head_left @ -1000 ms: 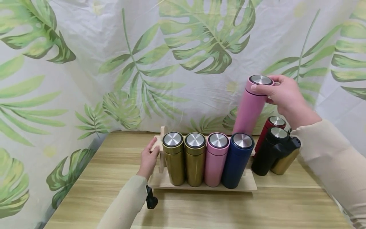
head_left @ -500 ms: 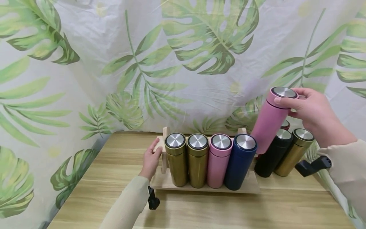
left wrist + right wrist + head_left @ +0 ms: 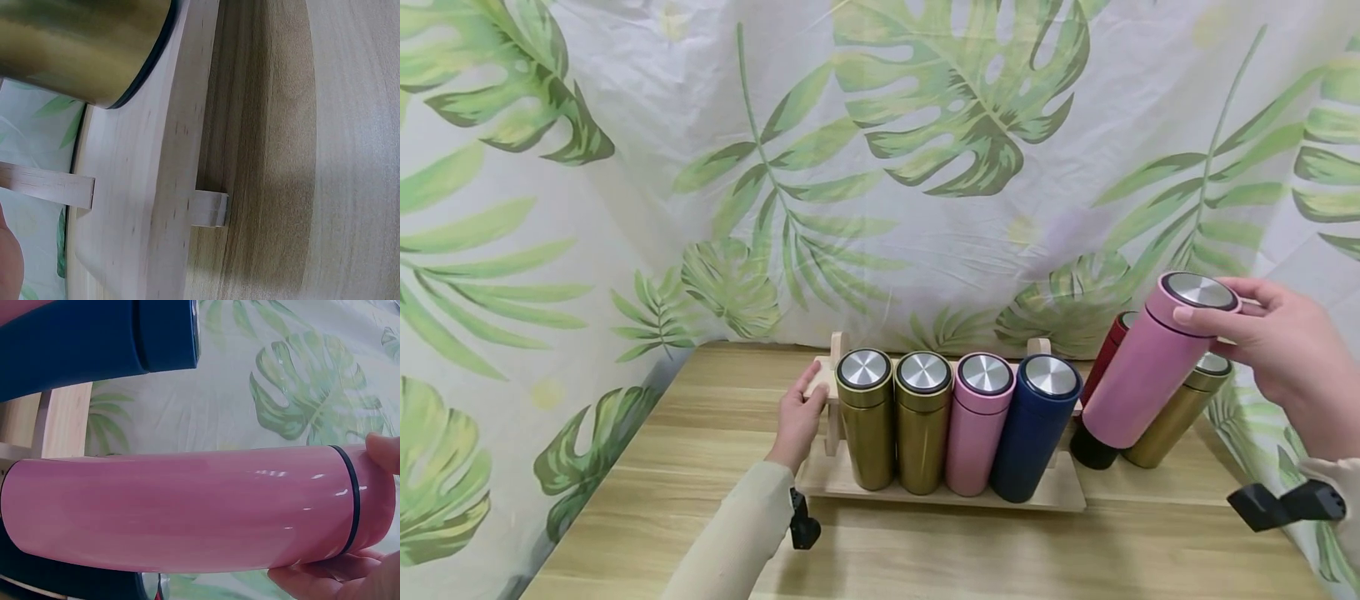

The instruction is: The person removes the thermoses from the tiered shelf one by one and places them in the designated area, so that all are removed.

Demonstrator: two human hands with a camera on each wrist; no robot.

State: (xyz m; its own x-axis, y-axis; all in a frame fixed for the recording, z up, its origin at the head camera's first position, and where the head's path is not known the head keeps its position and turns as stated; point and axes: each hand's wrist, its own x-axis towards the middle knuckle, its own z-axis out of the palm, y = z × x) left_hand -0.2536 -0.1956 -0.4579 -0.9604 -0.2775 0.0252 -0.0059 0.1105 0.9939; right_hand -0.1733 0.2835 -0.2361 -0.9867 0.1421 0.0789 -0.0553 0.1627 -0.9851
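Observation:
My right hand [image 3: 1292, 350] grips a pink thermos bottle [image 3: 1150, 375] by its lid end, thumb in front. Tilted, its base pointing left and down, the bottle hangs off the table beyond the right end of a two-tier wooden rack [image 3: 1063, 493]. My left hand [image 3: 796, 421] holds the left end of the rack's upper shelf between thumb and fingers; only part of a digit shows in the left wrist view. Along the lower shelf stand two gold bottles [image 3: 867, 433], another pink bottle [image 3: 973, 442] and a blue bottle [image 3: 1030, 442], all upright with silver lid tops.
Right of the rack, a red bottle [image 3: 1105, 354], a black bottle [image 3: 1092, 450] and a gold bottle [image 3: 1172, 417] stand partly hidden behind the held one. A leaf-print cloth [image 3: 925, 250] hangs behind the wooden table [image 3: 715, 442].
My right hand has carried the pink bottle right and down, from behind the blue bottle to in front of the bottles beside the rack. My left hand stays on the rack's end.

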